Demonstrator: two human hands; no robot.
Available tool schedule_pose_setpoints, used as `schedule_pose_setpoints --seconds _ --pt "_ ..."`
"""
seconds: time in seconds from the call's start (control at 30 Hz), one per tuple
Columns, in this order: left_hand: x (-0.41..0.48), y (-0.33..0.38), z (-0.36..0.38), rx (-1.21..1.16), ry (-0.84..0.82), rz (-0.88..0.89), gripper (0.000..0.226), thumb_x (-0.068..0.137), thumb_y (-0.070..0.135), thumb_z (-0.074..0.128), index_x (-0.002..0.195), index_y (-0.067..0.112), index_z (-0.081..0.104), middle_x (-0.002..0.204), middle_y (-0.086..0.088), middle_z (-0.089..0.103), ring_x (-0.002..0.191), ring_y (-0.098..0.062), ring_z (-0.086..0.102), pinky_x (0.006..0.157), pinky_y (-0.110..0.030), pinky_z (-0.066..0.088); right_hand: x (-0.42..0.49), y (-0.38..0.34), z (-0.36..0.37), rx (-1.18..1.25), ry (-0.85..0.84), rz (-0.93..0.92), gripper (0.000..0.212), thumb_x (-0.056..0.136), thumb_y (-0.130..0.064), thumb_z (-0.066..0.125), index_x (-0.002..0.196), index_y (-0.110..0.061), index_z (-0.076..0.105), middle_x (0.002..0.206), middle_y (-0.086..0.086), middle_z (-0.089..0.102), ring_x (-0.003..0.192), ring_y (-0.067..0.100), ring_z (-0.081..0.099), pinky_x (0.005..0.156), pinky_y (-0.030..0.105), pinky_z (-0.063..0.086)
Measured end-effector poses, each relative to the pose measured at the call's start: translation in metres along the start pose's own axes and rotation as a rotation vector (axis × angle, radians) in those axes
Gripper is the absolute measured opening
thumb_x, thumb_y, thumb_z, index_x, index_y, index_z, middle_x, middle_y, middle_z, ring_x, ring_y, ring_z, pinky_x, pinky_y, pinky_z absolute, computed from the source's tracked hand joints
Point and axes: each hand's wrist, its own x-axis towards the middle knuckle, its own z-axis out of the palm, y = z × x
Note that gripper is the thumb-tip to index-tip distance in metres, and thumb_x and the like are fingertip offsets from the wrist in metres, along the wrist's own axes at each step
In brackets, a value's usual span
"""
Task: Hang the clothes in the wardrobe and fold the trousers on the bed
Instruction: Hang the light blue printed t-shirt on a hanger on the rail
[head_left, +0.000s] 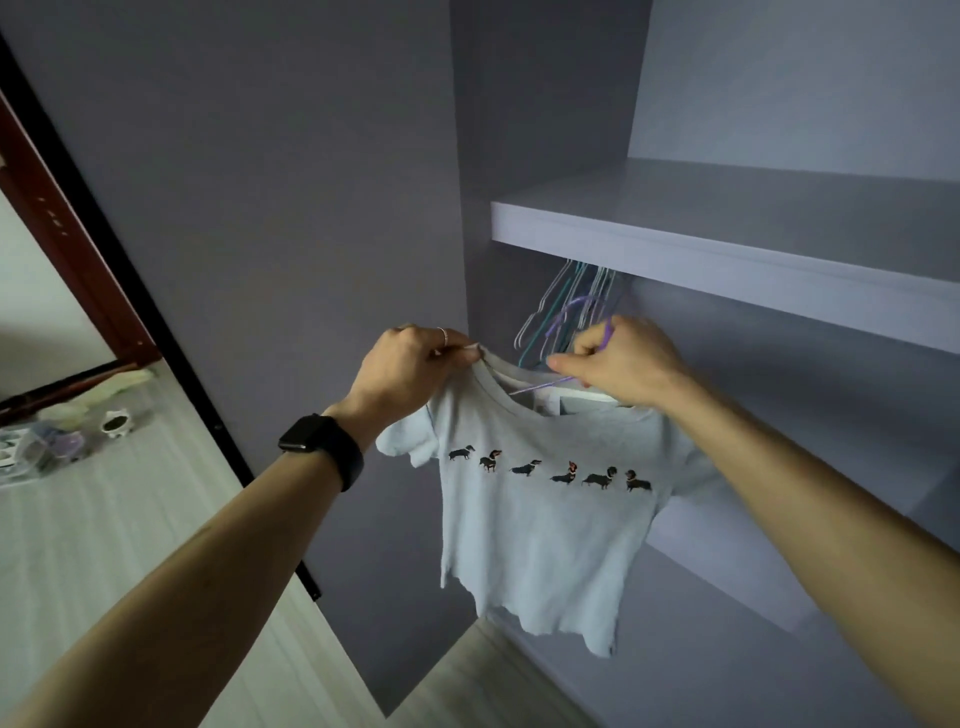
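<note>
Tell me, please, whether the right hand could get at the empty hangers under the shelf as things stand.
Probably yes: the right hand is just below the hangers with nothing between, though it grips a purple hanger.

purple hanger (543, 385) mostly hidden inside the t-shirt (540, 530); hooks of the spare hangers (550, 306) vanish behind the shelf (727, 260).

Wardrobe shelf and floor
Wire hangers (561, 306) hang bunched just under the shelf (727, 244), with a lower shelf (727, 561) beneath. At left, a small white pot (117, 423) and clear plastic clutter (31, 452) lie on the pale floor (104, 545).
</note>
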Motion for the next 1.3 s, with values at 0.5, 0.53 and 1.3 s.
schedule_pose_setpoints --seconds 0.5,0.53,1.3 --pt "-0.012 0.025 0.037 -0.070 -0.174 -0.005 0.019 0.090 0.047 0.070 0.105 0.037 0.077 0.102 0.016 0.074 0.103 -0.010 0.065 0.094 -0.035 0.052 -0.016 0.024 0.009 0.292 0.095 0.144 0.064 0.090 -0.069 0.057 0.044 -0.024 0.055 0.053 -0.007 0.067 0.059 0.005 0.068 0.055 0.023 0.042" --pt "-0.012 0.023 0.036 -0.043 -0.169 -0.020 0.017 0.090 0.046 0.070 0.102 0.037 0.077 0.102 0.015 0.074 0.102 -0.011 0.065 0.092 -0.036 0.052 -0.019 0.028 0.010 0.307 0.097 0.161 0.065 0.089 -0.069 0.057 0.045 -0.021 0.055 0.053 -0.008 0.067 0.057 0.004 0.067 0.053 0.022 0.041" --pt "0.000 0.081 0.114 0.181 -0.304 0.203 0.016 0.102 0.043 0.051 0.110 0.038 0.063 0.103 0.013 0.072 0.094 -0.023 0.068 0.079 -0.038 0.055 -0.145 0.159 0.009 0.162 0.119 0.158 0.005 0.092 -0.041 0.068 0.094 -0.044 0.064 0.080 -0.021 0.068 0.072 -0.002 0.061 0.076 0.033 0.054"
